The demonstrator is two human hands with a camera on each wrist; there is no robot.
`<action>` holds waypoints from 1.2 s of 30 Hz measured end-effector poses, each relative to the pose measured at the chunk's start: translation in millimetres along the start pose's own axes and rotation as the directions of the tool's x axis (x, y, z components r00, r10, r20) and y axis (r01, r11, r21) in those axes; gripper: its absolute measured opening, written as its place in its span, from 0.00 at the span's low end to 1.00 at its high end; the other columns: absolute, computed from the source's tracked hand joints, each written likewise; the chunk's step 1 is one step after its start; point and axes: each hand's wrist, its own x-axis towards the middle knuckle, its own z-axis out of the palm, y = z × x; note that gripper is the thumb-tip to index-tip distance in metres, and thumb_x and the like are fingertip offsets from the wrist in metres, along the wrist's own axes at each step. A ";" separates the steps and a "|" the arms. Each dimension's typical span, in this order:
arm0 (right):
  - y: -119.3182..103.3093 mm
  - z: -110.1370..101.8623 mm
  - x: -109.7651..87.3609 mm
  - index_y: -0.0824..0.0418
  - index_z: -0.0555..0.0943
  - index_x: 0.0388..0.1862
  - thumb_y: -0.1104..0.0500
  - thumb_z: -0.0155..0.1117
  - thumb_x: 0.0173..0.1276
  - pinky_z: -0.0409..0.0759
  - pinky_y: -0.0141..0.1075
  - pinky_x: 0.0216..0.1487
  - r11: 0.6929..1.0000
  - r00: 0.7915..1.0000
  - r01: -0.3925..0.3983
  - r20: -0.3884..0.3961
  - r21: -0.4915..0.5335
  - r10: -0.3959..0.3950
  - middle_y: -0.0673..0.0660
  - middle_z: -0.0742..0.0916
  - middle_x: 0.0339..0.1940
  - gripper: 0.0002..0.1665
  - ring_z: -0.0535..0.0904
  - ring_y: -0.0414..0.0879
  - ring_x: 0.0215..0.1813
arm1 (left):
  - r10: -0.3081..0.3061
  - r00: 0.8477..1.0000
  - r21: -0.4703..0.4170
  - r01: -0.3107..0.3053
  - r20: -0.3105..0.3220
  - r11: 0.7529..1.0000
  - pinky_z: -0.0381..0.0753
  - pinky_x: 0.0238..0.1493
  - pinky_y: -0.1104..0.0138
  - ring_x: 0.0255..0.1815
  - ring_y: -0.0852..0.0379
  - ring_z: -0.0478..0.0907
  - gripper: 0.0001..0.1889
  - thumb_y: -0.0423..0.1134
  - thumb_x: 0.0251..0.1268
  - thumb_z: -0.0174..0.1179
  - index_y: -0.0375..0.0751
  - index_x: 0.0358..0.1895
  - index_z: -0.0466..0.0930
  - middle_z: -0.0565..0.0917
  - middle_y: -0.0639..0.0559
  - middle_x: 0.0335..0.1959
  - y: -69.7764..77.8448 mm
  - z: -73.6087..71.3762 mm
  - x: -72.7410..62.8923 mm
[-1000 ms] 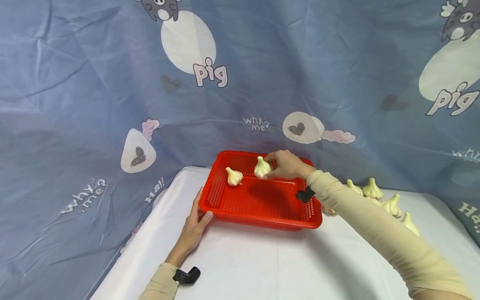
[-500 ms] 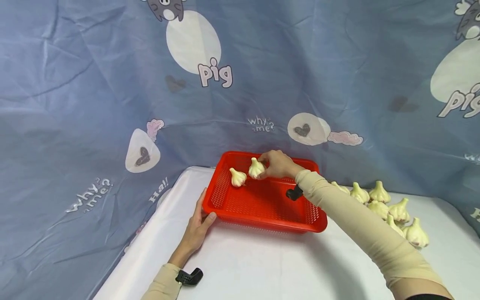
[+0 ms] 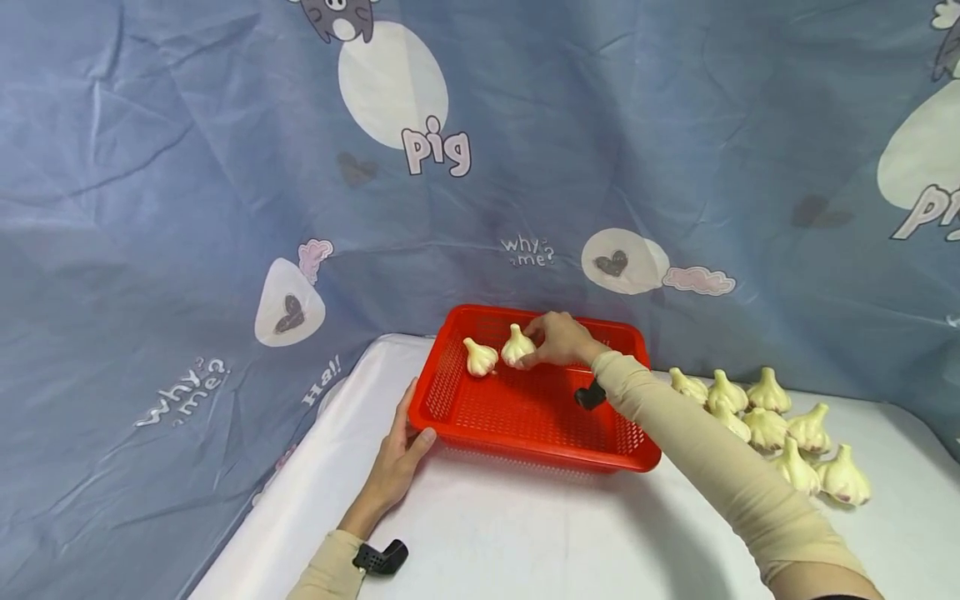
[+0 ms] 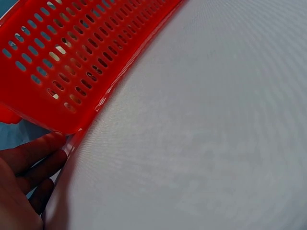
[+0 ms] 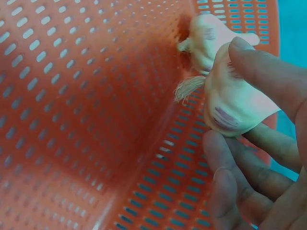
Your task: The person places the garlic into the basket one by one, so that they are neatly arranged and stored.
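Pinching a pale, round garlic bulb (image 3: 516, 348) with the half-closed right hand (image 3: 558, 339), inside a red, perforated, rectangular plastic basket (image 3: 525, 414); gripping its near-left corner with the half-spread left hand (image 3: 396, 460).

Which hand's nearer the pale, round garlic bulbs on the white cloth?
Right hand: over the red plastic basket, left of those bulbs. Left hand: farther off, at the basket's near left corner.

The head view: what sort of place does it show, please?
Probably an improvised indoor tabletop setup, perhaps arranged for recording: a blue cloth with cartoon prints hangs behind a white tabletop, where loose garlic bulbs lie beside a red basket.
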 end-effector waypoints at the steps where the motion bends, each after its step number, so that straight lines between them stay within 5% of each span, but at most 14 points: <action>1: 1.6 2.1 0.5 0.59 0.89 0.59 0.45 0.86 0.56 0.82 0.49 0.59 1.000 1.000 -0.003 0.003 0.002 0.003 0.55 0.94 0.49 0.35 0.88 0.52 0.53 | 0.002 1.000 0.000 -0.002 0.001 1.000 0.73 0.73 0.61 0.73 0.42 0.78 0.43 0.41 0.78 0.56 0.67 0.88 0.44 0.66 0.46 0.84 -0.1 -0.1 0.3; 18: 19.0 33.0 8.8 0.54 0.91 0.54 0.38 0.86 0.53 0.84 0.49 0.52 0.997 0.997 -0.076 -0.023 -0.003 0.075 0.51 0.94 0.46 0.33 0.89 0.51 0.52 | 0.028 1.000 -0.014 -0.028 0.010 1.000 0.71 0.72 0.68 0.75 0.40 0.76 0.43 0.39 0.78 0.56 0.65 0.88 0.44 0.64 0.46 0.85 -1.7 -0.1 2.1; 36: 20.1 41.0 12.7 0.55 0.89 0.53 0.30 0.80 0.56 0.85 0.49 0.47 0.989 0.999 -0.015 -0.044 -0.150 0.008 0.51 0.90 0.40 0.38 0.85 0.50 0.43 | 0.017 1.000 -0.002 -0.017 0.006 1.000 0.70 0.73 0.65 0.76 0.42 0.75 0.43 0.40 0.78 0.55 0.66 0.88 0.44 0.64 0.48 0.85 -3.2 0.1 2.3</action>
